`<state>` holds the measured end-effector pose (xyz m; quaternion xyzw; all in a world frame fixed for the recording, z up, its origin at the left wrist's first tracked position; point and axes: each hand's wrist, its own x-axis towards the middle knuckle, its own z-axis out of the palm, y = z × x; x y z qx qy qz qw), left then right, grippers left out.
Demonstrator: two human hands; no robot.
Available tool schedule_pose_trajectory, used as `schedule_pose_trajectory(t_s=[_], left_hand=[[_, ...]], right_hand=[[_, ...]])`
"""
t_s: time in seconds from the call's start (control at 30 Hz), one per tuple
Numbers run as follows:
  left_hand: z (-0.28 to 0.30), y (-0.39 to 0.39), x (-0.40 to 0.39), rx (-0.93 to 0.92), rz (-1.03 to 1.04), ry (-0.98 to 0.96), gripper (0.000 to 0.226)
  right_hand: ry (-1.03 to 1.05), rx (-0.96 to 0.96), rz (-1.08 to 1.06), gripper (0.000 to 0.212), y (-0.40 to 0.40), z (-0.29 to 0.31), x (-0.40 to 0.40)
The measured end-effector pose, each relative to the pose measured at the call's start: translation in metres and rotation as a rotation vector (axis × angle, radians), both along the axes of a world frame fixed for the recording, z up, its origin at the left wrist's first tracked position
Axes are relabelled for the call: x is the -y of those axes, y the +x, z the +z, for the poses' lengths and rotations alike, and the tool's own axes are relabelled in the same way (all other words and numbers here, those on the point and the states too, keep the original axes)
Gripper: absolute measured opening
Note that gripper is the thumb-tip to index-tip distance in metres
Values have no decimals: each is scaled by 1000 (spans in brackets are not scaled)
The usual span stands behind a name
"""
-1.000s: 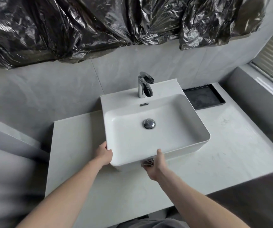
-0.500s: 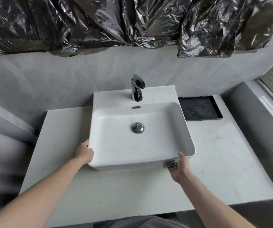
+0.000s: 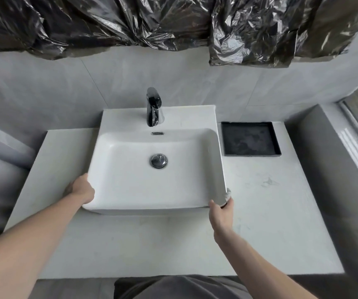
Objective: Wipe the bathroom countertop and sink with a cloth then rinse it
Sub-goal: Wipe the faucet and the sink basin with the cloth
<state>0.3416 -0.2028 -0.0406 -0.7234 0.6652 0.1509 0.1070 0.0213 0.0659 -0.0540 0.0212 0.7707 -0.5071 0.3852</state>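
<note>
- Head view: a white rectangular sink [image 3: 156, 169] sits on a pale countertop [image 3: 271, 212], with a chrome faucet [image 3: 154, 107] at its back edge and a round chrome drain plug [image 3: 158, 161] in the basin.
- The left hand [image 3: 79, 188] rests against the sink's near left corner; its fingers are hidden behind the basin wall, so I cannot tell how far they curl.
- The right hand [image 3: 221, 210] is at the sink's near right corner, fingers curled round a small pale cloth [image 3: 227, 195] that it presses against the outer wall there.
- A black square tray [image 3: 250, 139] lies on the countertop just beside the sink's right back corner.
- Crumpled black plastic sheeting [image 3: 173, 22] hangs over the grey tiled wall [image 3: 44, 87] above.
</note>
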Motion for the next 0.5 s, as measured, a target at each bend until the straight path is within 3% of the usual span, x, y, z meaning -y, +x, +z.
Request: schedule_pose_trajectory(t_s=[0.3,0.5], left_hand=[[-4,-8,7,125,16,18,44],[-9,-4,13,161,2,21,49]], right_hand=[[35,-112,475,67,-60,4,5],[9,-149,546,63,-95,-2,59]])
